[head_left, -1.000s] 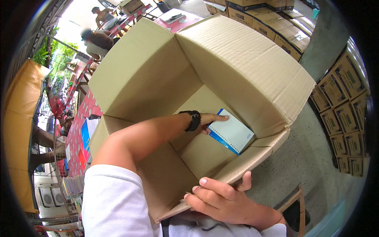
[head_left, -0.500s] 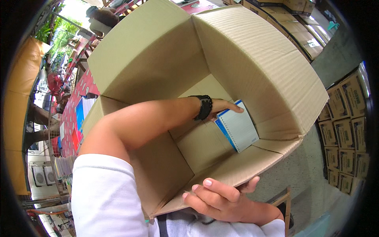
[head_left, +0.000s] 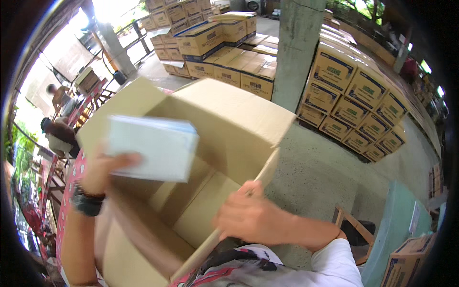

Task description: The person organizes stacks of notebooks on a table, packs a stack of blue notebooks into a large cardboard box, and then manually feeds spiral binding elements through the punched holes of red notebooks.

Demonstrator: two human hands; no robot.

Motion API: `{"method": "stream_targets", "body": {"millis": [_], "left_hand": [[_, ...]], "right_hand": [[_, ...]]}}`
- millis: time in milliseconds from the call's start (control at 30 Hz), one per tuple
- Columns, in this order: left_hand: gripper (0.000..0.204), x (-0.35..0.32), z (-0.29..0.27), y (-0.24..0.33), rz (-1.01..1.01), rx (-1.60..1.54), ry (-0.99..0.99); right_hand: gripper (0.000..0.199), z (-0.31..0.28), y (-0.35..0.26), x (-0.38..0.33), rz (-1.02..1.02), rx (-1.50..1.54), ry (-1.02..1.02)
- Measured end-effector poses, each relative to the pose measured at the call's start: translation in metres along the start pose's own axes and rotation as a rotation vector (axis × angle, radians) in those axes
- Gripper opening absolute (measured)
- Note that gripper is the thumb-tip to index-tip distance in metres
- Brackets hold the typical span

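A large open cardboard box (head_left: 234,107) is tilted in front of me, its flaps spread. My left hand (head_left: 103,170), with a black watch on the wrist, grips a small stack of white and blue notebooks (head_left: 155,150) over the box's left side. The thumb lies on the pale top face; motion blurs the hand and notebooks, and the other fingers are hidden beneath. My right hand (head_left: 253,215) is closed around the box's near right edge. The visible part of the box floor is bare cardboard; the notebooks and left forearm hide some of its inside.
A red patterned table (head_left: 67,196) runs along the left. Stacked cartons (head_left: 356,95) stand at the right beyond a grey pillar (head_left: 299,52), with more cartons (head_left: 224,40) behind. A wooden frame (head_left: 356,229) and a green panel (head_left: 394,225) are near right. People (head_left: 60,134) sit far left.
My left hand has come up out of the box's bottom with the notebooks and moved left. My right hand still holds the edge. The view has swung up toward the pillar and stacked cartons.
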State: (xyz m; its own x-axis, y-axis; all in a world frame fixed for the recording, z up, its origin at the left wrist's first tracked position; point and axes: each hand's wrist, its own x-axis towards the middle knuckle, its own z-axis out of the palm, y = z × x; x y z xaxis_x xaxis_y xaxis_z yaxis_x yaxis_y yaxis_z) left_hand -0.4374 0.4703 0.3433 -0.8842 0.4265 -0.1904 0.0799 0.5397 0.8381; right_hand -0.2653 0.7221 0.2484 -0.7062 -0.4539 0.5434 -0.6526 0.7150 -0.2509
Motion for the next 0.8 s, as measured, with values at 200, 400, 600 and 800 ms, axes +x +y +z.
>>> {"method": "stream_targets", "body": {"millis": [200, 400, 600, 800], "left_hand": [[0.035, -0.100, -0.152, -0.011, 0.777, -0.384, 0.631], [0.048, -0.204, -0.120, -0.149, 0.557, 0.578, 1.450], [0.058, -0.218, 0.002, -0.250, 0.207, -0.963, 0.910], [0.055, -0.166, 0.092, -0.233, 0.122, -1.273, 0.645]], "right_hand": [[0.043, -0.024, 0.050, 0.002, 0.435, -0.260, 0.304], [0.050, -0.032, 0.094, 0.023, 0.713, -0.598, 0.577], [0.053, -0.048, 0.070, -0.026, 1.061, -0.537, 0.711], [0.060, -0.092, 0.070, -0.126, 1.113, -0.592, 0.876]]}}
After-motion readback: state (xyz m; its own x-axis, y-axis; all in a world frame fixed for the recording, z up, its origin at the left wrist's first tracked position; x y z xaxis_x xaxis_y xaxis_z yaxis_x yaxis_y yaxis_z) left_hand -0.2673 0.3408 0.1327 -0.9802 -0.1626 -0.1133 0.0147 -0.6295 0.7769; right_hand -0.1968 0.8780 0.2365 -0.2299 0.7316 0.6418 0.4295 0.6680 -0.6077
